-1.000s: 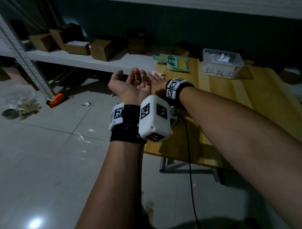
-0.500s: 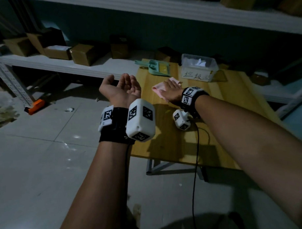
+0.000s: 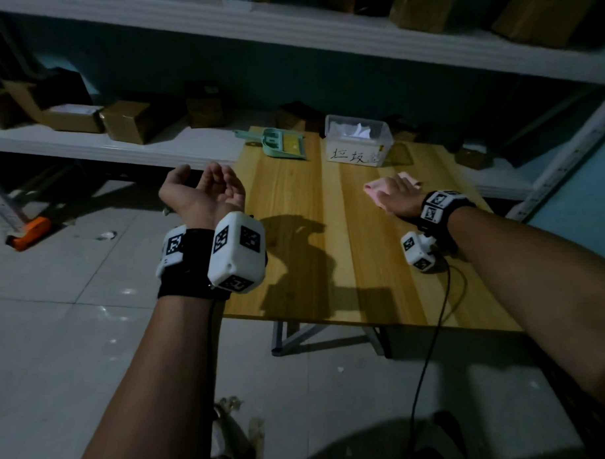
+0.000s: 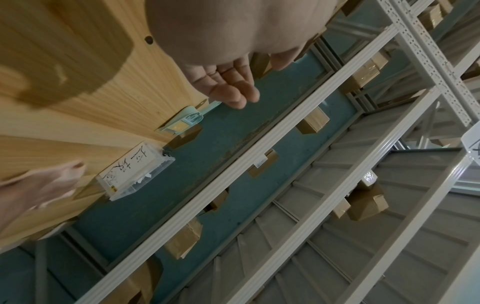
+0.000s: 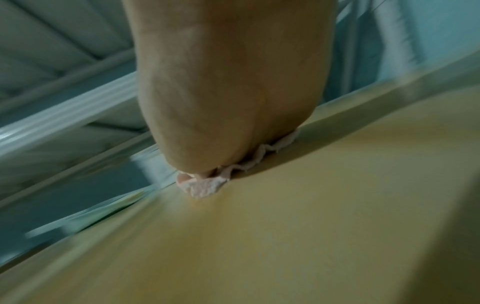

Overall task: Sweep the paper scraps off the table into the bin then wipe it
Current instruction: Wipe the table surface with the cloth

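Observation:
My right hand (image 3: 394,195) lies flat, palm down, pressing a pink cloth (image 3: 373,187) onto the wooden table (image 3: 293,202) at its right side. The cloth (image 5: 205,187) bunches out from under the palm in the right wrist view. My left hand (image 3: 207,191) hovers palm up and cupped just off the table's left edge, with nothing visible in it. A clear plastic bin (image 3: 358,143) with a handwritten label and white paper scraps inside stands at the table's far edge. The bin (image 4: 135,172) also shows in the left wrist view.
A green dustpan with brush (image 3: 281,144) lies at the table's far left corner. White metal shelving (image 3: 126,146) with cardboard boxes (image 3: 126,120) runs behind the table. Grey tiled floor (image 3: 57,323) lies to the left. A black cable (image 3: 432,345) hangs from my right wrist.
My right hand has slid the pink cloth from the table's left edge across to its right side. The left hand stays cupped beside the left edge.

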`<move>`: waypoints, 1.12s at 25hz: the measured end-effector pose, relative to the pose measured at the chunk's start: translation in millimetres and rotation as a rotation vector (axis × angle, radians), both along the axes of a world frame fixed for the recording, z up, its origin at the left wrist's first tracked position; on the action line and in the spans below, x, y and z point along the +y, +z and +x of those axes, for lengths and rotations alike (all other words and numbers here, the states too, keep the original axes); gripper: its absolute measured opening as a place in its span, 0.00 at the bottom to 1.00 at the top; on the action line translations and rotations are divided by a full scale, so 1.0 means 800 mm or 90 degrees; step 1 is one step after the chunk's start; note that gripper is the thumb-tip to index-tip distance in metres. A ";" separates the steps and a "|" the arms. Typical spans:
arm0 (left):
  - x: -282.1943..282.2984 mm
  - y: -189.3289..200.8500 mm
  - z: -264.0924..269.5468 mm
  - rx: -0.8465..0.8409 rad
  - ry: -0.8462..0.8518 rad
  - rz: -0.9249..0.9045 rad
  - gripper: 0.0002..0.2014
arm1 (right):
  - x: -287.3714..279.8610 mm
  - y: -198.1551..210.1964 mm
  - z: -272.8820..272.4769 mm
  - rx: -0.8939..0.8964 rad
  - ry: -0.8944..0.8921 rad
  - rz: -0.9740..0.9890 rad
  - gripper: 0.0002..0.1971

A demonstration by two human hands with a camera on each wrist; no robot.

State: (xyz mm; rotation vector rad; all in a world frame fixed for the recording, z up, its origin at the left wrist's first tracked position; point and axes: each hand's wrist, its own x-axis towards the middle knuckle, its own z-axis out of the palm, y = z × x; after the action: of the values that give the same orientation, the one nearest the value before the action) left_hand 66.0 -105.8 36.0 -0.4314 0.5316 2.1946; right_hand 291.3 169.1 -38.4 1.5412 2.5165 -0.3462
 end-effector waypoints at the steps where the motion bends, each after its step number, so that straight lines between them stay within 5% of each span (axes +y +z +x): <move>1: 0.000 0.000 -0.001 -0.001 0.002 0.000 0.13 | 0.017 -0.005 0.019 -0.003 -0.013 0.000 0.39; 8: 0.002 0.000 -0.001 0.005 -0.001 0.002 0.12 | 0.192 -0.084 0.135 0.011 -0.168 0.017 0.59; 22: 0.032 -0.001 0.028 -0.005 -0.044 0.012 0.13 | 0.061 -0.004 0.112 -0.022 -0.217 0.049 0.48; 28: 0.042 -0.004 0.041 -0.005 -0.060 -0.003 0.13 | 0.056 0.002 0.113 0.013 -0.235 0.016 0.53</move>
State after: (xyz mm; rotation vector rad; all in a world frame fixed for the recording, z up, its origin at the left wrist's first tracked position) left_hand 98.7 -72.0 33.0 -0.4097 0.5425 2.1008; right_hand 381.5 214.2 -36.5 2.0222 2.2481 -0.3790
